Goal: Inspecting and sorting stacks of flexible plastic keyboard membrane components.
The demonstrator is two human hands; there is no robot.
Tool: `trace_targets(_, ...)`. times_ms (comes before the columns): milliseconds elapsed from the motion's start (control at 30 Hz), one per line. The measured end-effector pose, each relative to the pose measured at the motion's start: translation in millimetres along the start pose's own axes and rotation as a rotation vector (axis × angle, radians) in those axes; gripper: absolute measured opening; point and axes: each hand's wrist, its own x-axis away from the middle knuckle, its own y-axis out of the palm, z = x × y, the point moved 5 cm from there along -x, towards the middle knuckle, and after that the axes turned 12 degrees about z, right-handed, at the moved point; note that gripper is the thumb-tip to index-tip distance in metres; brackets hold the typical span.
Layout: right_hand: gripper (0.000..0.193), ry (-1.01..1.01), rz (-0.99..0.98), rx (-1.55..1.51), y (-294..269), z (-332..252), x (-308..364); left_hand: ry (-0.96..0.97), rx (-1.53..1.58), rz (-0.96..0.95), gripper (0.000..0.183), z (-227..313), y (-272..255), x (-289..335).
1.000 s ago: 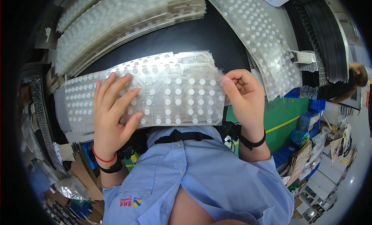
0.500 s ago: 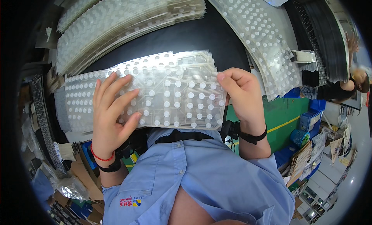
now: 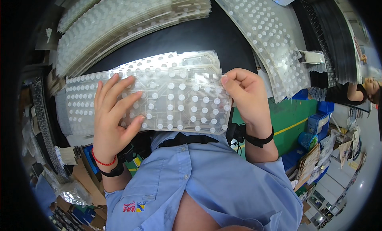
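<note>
Pressing flat, open left hand point(image 3: 113, 119) and pinching right hand point(image 3: 248, 99), 2 hands hold 1 dotted membrane sheet point(image 3: 179, 99).

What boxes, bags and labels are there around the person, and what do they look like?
Blue crates: right side on the floor, boxy, stacked.
Clear plastic bag: lower left, crumpled, shiny.
Cardboard pieces: lower left, flat, brown.
Shirt badge: on the light blue shirt, small, red, blue and yellow.
</note>
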Motion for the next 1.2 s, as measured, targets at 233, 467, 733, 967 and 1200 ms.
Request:
trace_targets(233, 0.010, -0.004, -0.025, -0.046, -1.2, 3.3, -1.2, 0.003, -0.001, -0.004, 0.046, 1.1, -0.2, -1.1)
trace_targets(467, 0.009, 0.040, -0.059, -0.080, -4.7, 11.6, -5.7, -0.001, -0.003, -0.004, 0.047, 0.6, 1.0, -0.5)
trace_targets(733, 0.013, 0.103, -0.015, -0.131, -5.0, 10.9, -4.7, -0.003, 0.003, -0.005, 0.046, 0.6, 2.0, -2.4)
trace_targets(967, 0.023, -0.028, -0.004, -0.015, -2.0, -0.1, 10.0, -0.061, -0.030, 0.022, 0.047, -1.4, 3.0, -3.2)
trace_targets(1200, 0.019, -0.032, -0.036, -0.025, 1.9, -0.5, 10.7, -0.066, -0.043, 0.041, 0.046, -2.8, 2.5, -3.2)
